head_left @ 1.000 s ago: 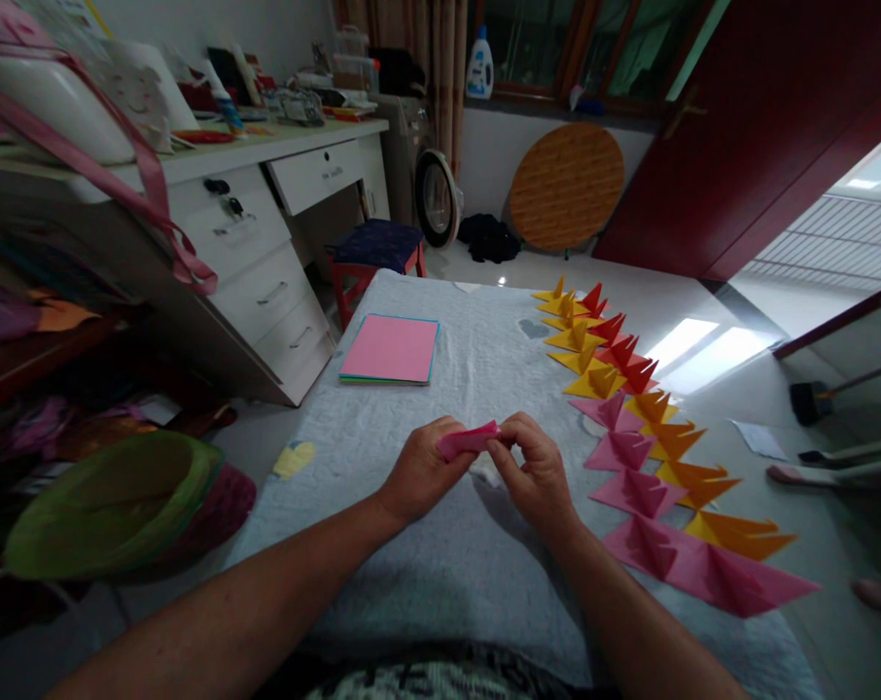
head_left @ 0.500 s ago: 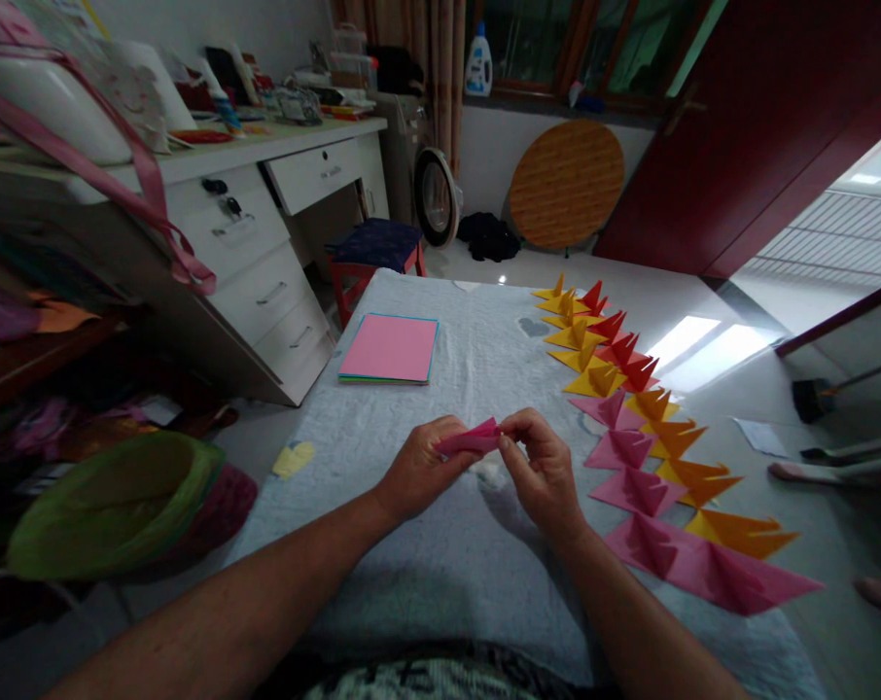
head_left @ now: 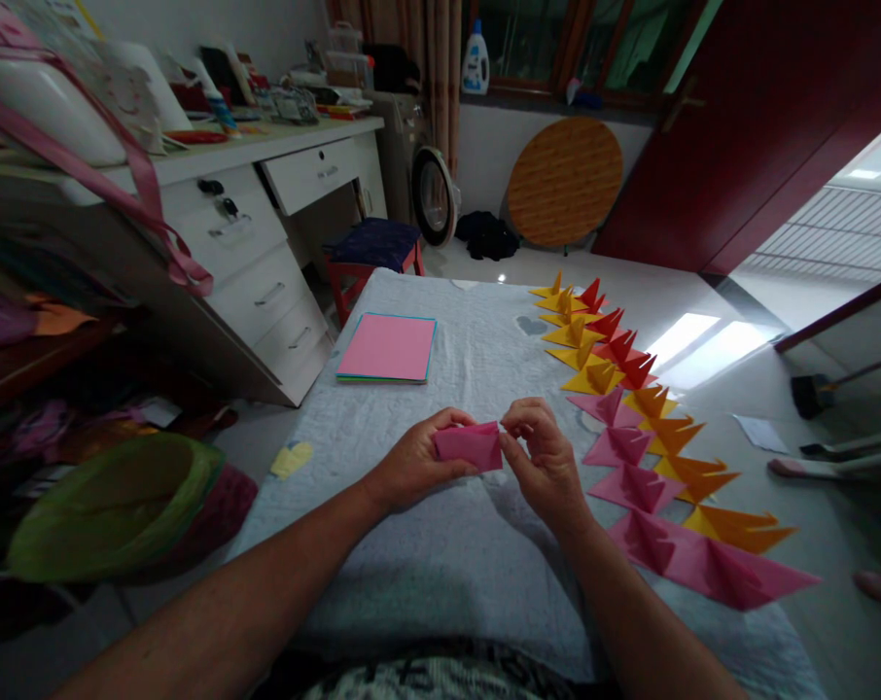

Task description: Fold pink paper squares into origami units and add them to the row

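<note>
Surface (head_left: 476,340): pale cloth over it, yellow patch near left edge. Same layout as a second ago.
Folded figures (head_left: 634,489): two rows down the right side; inner row yellow at far end, then pink; outer row red, then orange, with pink nearest the person. No change in arrangement.
Paper stack (head_left: 386,347): square sheets, pink on top, blue and green edges showing. Far left part of surface, untouched, same spot.
Left hand (head_left: 418,457): clamped on the left end of the folded pink paper, thumb along the lower edge, fingers behind. Was gripping it nearly edge-on before; has since rolled it.
Right hand (head_left: 546,462): thumb and index pinched at the paper's upper right corner; barely moved.
Folded pink paper (head_left: 470,445): between both hands, above the surface. Was a thin sliver; broad face now toward the camera.
</note>
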Demonstrator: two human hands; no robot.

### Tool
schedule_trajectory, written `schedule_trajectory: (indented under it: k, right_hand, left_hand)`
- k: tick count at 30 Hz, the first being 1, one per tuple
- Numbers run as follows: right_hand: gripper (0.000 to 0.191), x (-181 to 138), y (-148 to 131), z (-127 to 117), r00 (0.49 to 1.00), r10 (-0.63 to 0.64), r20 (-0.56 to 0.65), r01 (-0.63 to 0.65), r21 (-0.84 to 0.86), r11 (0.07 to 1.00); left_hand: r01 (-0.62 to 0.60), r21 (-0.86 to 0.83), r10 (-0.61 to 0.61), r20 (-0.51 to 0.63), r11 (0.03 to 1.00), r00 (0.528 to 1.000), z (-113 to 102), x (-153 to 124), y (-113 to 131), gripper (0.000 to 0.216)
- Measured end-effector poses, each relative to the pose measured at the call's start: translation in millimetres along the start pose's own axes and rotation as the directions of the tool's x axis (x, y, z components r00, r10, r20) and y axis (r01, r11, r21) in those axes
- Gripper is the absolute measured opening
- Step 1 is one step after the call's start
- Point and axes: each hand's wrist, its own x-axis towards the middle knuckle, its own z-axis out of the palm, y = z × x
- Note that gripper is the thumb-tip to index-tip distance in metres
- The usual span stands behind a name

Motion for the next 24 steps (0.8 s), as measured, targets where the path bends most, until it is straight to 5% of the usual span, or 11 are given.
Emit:
schedule_trajectory:
  k: [16, 24]
  right_hand:
    - [0.014, -0.3, 4.5, 1.0, 0.996, 0.087, 0.031, -0.087, 0.008, 0.996]
    - [0.010, -0.2, 3.0, 1.8, 0.989, 0.136, 0.054, -0.136, -0.006, 0.991]
  left_hand:
    - [0.108, -0.255, -0.096, 0.055, 0.961, 0.994, -0.3, -2.2, -4.8, 0.059]
    - [0.110, -0.234, -0.094, 0.079, 0.966, 0.992, -0.1, -2.9, -4.5, 0.055]
